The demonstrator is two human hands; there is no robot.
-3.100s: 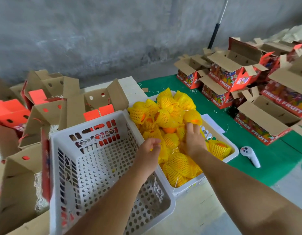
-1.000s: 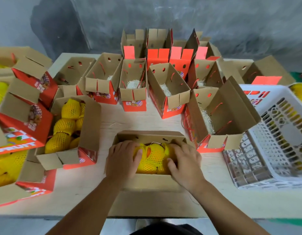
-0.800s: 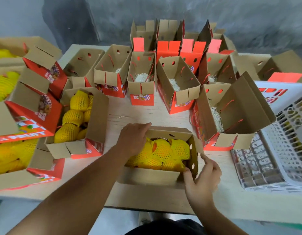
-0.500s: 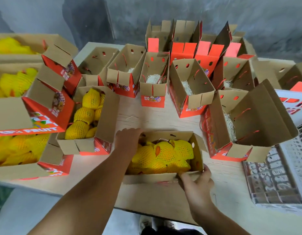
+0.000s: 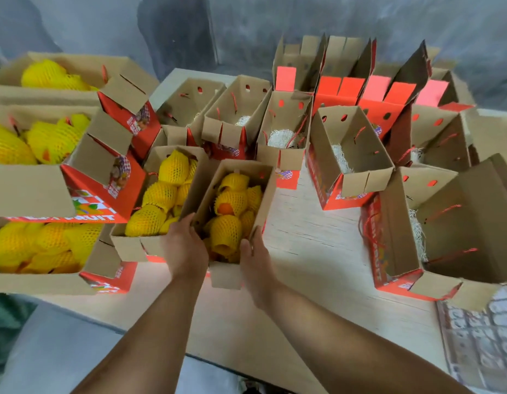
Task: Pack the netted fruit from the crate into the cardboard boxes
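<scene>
The box (image 5: 263, 194) full of netted fruit (image 5: 232, 214) sits between both hands. The left hand (image 5: 185, 245) grips its near left corner with fingers curled on the wall; the right hand (image 5: 258, 260) holds the near right side, thumb on the rim. Just left stands a second filled box (image 5: 132, 243), touching it. Empty boxes (image 5: 357, 177) stand behind and to the right on the table (image 5: 317, 245). The held box's long axis runs away from the person, leaning slightly right.

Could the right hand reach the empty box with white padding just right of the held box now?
Probably not yet: the right hand grips the filled box together with the left hand. The path to the empty box over the bare table looks free otherwise.
</scene>
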